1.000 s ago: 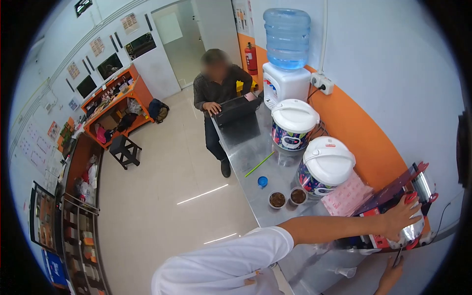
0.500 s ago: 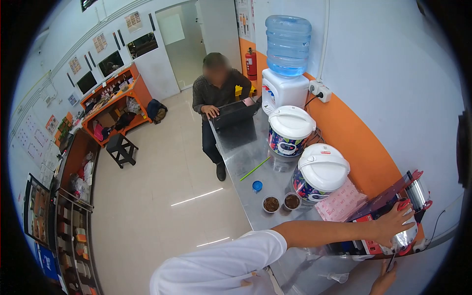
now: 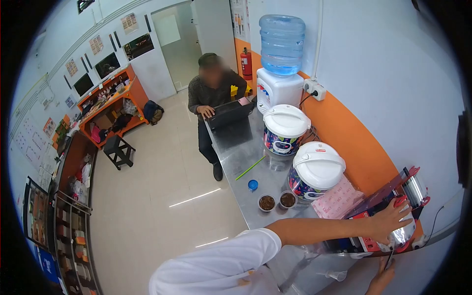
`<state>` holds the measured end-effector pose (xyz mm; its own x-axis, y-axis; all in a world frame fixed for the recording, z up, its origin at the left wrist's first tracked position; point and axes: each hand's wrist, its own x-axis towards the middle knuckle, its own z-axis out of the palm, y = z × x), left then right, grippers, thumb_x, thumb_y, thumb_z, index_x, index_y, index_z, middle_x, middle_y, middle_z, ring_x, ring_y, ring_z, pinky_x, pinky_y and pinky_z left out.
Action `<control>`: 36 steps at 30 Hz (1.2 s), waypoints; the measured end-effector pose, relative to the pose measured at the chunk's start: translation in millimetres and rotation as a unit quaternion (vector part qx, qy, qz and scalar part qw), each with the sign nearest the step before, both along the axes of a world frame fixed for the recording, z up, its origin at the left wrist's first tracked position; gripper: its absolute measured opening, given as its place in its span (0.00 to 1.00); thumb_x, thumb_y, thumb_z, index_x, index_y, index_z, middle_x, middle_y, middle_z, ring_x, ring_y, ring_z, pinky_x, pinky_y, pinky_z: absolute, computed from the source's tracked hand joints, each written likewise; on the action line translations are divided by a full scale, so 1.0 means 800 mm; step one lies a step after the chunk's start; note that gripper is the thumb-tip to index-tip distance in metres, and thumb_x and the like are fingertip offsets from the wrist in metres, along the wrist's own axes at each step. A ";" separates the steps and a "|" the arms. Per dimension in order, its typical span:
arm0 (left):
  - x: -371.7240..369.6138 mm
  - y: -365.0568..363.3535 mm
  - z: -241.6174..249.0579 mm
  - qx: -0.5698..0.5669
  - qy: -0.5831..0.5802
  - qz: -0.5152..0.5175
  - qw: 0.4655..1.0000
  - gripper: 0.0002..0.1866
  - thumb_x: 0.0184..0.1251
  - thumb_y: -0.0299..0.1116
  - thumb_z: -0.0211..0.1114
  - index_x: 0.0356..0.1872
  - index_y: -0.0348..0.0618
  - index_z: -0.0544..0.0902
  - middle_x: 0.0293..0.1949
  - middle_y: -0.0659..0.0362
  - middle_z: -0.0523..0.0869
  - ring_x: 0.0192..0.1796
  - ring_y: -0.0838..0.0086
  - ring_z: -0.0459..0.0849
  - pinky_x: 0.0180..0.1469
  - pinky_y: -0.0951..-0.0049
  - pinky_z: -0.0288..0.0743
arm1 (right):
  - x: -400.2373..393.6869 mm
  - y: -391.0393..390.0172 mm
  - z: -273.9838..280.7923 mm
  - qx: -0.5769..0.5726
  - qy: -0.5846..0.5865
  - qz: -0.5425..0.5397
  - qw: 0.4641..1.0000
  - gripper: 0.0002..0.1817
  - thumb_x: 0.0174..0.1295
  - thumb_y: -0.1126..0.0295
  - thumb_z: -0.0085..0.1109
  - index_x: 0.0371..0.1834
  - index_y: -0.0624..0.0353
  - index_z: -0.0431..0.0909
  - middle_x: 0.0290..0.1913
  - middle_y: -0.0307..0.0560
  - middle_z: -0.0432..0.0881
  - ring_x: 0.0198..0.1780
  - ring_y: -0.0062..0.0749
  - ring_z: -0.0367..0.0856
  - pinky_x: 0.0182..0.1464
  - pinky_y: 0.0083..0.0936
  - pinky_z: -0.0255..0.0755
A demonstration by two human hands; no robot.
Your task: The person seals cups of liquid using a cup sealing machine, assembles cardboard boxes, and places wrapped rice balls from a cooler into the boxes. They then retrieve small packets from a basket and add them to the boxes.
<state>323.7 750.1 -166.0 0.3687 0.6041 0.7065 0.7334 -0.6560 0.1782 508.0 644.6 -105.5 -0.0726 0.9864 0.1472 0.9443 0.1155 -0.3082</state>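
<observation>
My left hand (image 3: 392,220) reaches across from the white sleeve and grips a silver roll-like part (image 3: 404,235) with red ends, its fingers curved over the top. This part is at the lower right, below a second shiny silver roll (image 3: 415,191) with red end pieces. Just underneath, my right hand (image 3: 381,279) is closed around a thin metal tool (image 3: 389,259), which points up toward the silver part. Most of the tool is hidden by the fingers, and its kind cannot be made out.
Two cups with dark contents (image 3: 267,202), a blue lid (image 3: 252,185) and a green straw (image 3: 250,167) lie on the metal table (image 3: 231,162). Beyond are two white-lidded cookers (image 3: 319,164), a water dispenser (image 3: 280,88) and a seated person (image 3: 215,88) at a laptop (image 3: 231,115). Pink paper (image 3: 339,199) lies nearer.
The view has shifted slightly, so the table things sit a little further left. My left hand remains on the silver part, and my right hand still holds the tool below it.
</observation>
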 end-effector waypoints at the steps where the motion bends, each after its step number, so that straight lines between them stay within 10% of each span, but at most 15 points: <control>1: 0.000 0.000 0.000 -0.003 -0.005 -0.003 1.000 0.56 0.45 0.57 0.79 0.76 0.43 0.65 0.77 0.37 0.58 0.82 0.42 0.47 0.73 0.30 0.50 | 0.003 0.000 -0.001 0.000 0.001 0.001 1.000 0.33 0.71 0.45 0.59 0.56 0.72 0.80 0.48 0.75 0.83 0.52 0.71 0.81 0.51 0.54 0.75; 7: 0.002 0.004 -0.003 0.011 -0.013 0.000 1.000 0.57 0.43 0.56 0.79 0.76 0.43 0.65 0.77 0.38 0.58 0.83 0.43 0.47 0.73 0.30 0.50 | 0.036 0.020 -0.042 0.093 -0.036 0.032 0.995 0.30 0.71 0.48 0.59 0.53 0.70 0.82 0.44 0.75 0.84 0.46 0.71 0.83 0.44 0.56 0.74; 9: 0.002 0.008 -0.012 0.026 -0.019 -0.001 0.999 0.57 0.42 0.56 0.79 0.76 0.43 0.65 0.77 0.38 0.58 0.83 0.43 0.47 0.73 0.30 0.50 | 0.061 0.051 -0.080 0.052 -0.014 -0.015 0.998 0.26 0.71 0.69 0.60 0.66 0.76 0.71 0.57 0.78 0.80 0.61 0.68 0.79 0.62 0.47 0.71; 14: -0.023 -0.007 0.023 -0.007 -0.051 -0.036 0.998 0.48 0.34 0.59 0.79 0.63 0.49 0.79 0.66 0.47 0.75 0.70 0.45 0.70 0.64 0.41 0.68 | 0.029 0.030 -0.051 0.070 0.140 0.090 0.984 0.25 0.70 0.65 0.64 0.66 0.65 0.76 0.59 0.67 0.82 0.60 0.63 0.80 0.60 0.43 0.72; 16: -0.027 -0.018 0.029 -0.059 -0.070 -0.067 0.994 0.48 0.45 0.60 0.79 0.68 0.46 0.76 0.71 0.43 0.70 0.74 0.44 0.65 0.70 0.40 0.62 | 0.027 0.025 -0.049 0.069 0.120 0.040 0.990 0.24 0.64 0.58 0.69 0.57 0.63 0.81 0.42 0.64 0.87 0.43 0.64 0.84 0.44 0.46 0.76; 18: -0.021 -0.028 0.046 -0.045 -0.032 -0.028 0.998 0.52 0.49 0.53 0.80 0.77 0.52 0.67 0.78 0.44 0.59 0.82 0.49 0.51 0.77 0.41 0.51 | 0.030 0.019 -0.042 0.051 0.042 -0.017 0.998 0.23 0.66 0.61 0.66 0.57 0.65 0.77 0.35 0.66 0.86 0.40 0.66 0.85 0.40 0.51 0.75; 22: -0.030 -0.068 0.034 -0.030 -0.132 -0.120 0.983 0.37 0.56 0.30 0.77 0.69 0.46 0.75 0.74 0.49 0.69 0.79 0.49 0.60 0.77 0.47 0.55 | 0.042 0.031 -0.059 0.048 0.056 -0.070 0.995 0.21 0.69 0.62 0.63 0.54 0.70 0.75 0.33 0.70 0.85 0.41 0.70 0.84 0.41 0.56 0.77; 36: -0.035 -0.144 -0.219 -0.344 -0.374 -0.075 0.858 0.31 0.59 0.27 0.77 0.65 0.39 0.77 0.57 0.52 0.84 0.59 0.65 0.83 0.58 0.63 0.78 | 0.041 0.031 -0.052 0.002 0.055 -0.054 0.997 0.18 0.71 0.61 0.61 0.50 0.68 0.77 0.33 0.67 0.85 0.40 0.67 0.86 0.41 0.55 0.78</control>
